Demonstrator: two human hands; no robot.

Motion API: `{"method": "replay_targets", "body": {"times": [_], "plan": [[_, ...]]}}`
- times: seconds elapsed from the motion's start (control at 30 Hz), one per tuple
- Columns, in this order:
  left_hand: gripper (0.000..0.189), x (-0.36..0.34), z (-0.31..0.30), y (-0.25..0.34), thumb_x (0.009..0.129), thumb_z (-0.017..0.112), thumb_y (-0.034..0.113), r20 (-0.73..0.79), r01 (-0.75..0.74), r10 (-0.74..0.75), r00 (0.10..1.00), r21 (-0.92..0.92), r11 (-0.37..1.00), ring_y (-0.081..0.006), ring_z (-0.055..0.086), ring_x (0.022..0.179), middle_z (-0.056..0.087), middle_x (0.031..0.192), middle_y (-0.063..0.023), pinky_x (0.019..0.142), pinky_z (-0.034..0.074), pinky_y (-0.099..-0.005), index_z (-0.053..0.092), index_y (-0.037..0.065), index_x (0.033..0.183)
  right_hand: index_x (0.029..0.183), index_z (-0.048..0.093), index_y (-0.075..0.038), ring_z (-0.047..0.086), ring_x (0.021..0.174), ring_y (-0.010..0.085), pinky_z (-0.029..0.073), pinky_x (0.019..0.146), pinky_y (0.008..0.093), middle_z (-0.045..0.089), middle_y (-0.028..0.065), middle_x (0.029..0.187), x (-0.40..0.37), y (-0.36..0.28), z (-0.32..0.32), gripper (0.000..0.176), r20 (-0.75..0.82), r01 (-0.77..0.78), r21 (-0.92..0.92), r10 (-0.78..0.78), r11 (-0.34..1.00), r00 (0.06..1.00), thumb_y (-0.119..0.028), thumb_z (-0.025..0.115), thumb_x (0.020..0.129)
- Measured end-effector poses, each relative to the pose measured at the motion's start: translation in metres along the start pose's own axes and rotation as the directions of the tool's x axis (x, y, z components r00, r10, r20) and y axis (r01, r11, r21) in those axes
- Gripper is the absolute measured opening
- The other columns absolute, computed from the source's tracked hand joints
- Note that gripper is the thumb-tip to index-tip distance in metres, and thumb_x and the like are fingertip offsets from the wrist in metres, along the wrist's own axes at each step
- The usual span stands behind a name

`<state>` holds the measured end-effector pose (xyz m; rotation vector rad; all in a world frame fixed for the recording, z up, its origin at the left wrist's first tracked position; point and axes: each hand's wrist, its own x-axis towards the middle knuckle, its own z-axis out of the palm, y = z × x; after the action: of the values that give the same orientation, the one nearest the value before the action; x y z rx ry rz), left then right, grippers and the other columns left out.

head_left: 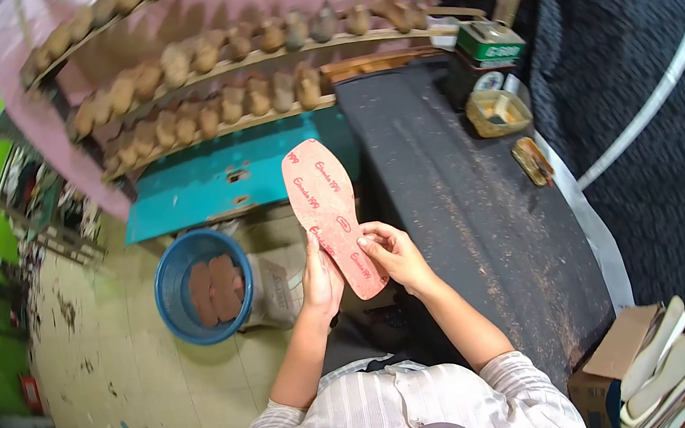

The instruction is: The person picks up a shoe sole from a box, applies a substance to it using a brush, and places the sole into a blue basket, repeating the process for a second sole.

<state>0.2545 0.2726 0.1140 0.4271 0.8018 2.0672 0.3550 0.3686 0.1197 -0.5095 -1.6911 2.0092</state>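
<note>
A pink insole board with red printed lettering is held up in front of me, its wide end pointing away. My left hand grips its left edge near the narrow end, fingers behind it. On the opposite edge, my right hand pinches it with the thumb on top. Below and to the left, a round blue basin on the floor holds several similar pinkish-brown insole pieces.
A dark-covered table with scattered debris runs along the right. On it stand a green can, a small basket and a brush-like object. Shelves of shoe lasts rise ahead. A cardboard box with pale soles sits lower right.
</note>
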Motion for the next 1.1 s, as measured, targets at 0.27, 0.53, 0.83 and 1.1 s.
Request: {"method": "replay_targets", "body": {"times": [0.27,0.53,0.83,1.1], "plan": [[0.045,-0.044,-0.064,0.063,0.097,0.040,0.028,-0.267,-0.189,0.178,0.947,-0.016,0.982,-0.0157,0.045,0.117,0.046,0.129,-0.0045,0.097,0.036,-0.0361,0.030,0.012,0.138,0.106,0.059,-0.003,0.044,0.056,-0.0007,0.033,0.045,0.0172,0.056,-0.0039,0.081,0.022,0.031,0.083,0.024,0.151,-0.084,0.003,0.082,0.996,0.985,-0.018,0.062,0.088],[0.044,-0.082,-0.165,0.153,0.094,0.050,0.018,-0.343,-0.219,0.269,0.900,0.178,0.959,-0.0095,0.055,0.082,0.058,0.106,-0.0061,0.078,0.047,-0.0282,0.037,0.010,0.135,0.104,0.060,-0.006,0.045,0.058,-0.0005,0.033,0.047,0.0174,0.056,-0.0042,0.081,0.054,0.061,0.190,0.023,0.221,-0.084,-0.135,0.113,0.987,0.969,-0.020,0.064,0.086],[0.040,-0.119,-0.273,0.259,0.092,0.054,0.019,-0.425,-0.086,0.246,0.871,0.361,0.929,-0.0097,0.055,0.083,0.056,0.103,-0.0065,0.075,0.047,-0.0250,0.043,0.008,0.128,0.104,0.060,-0.004,0.052,0.076,0.0032,0.042,0.072,0.0196,0.060,-0.0039,0.079,0.070,0.116,0.327,0.021,0.250,-0.105,-0.030,0.109,0.994,0.962,-0.016,0.063,0.087],[0.036,-0.130,-0.326,0.252,0.092,0.054,0.018,-0.515,-0.065,0.206,0.832,0.278,0.958,-0.0117,0.055,0.095,0.056,0.109,-0.0051,0.081,0.046,-0.0292,0.044,0.006,0.124,0.110,0.055,-0.004,0.056,0.081,0.0061,0.045,0.072,0.0217,0.063,0.0002,0.085,0.062,0.177,0.372,0.026,0.364,-0.234,-0.104,0.256,0.967,0.895,-0.007,0.063,0.085]]}}
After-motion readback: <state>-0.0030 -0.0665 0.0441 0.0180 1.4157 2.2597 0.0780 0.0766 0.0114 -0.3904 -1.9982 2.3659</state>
